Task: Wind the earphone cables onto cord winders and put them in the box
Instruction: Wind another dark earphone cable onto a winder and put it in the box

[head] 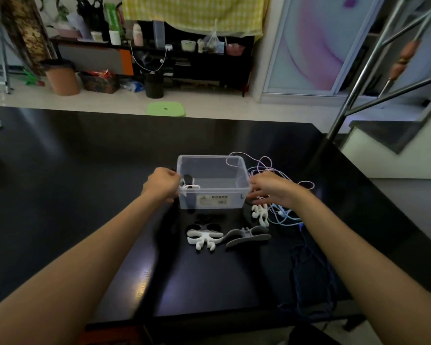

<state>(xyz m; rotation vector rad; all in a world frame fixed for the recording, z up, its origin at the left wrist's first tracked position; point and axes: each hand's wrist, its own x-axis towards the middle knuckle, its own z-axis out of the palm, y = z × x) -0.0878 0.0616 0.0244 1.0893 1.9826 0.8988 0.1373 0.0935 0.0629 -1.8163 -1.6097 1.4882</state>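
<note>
The left hand (161, 183) curls on the box (213, 192) wall, fingertips hidden. The right hand (271, 188), fingers spread loosely, covers tangled earphone cables (288, 215); its grip is unclear.

Bare forearms, no sleeves (no jewellery)

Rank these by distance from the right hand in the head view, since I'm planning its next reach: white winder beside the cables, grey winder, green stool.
From the right hand:
1. White winder, just below the hand.
2. Grey winder, nearer the person, on the table.
3. Green stool, beyond the table's far edge.
</note>
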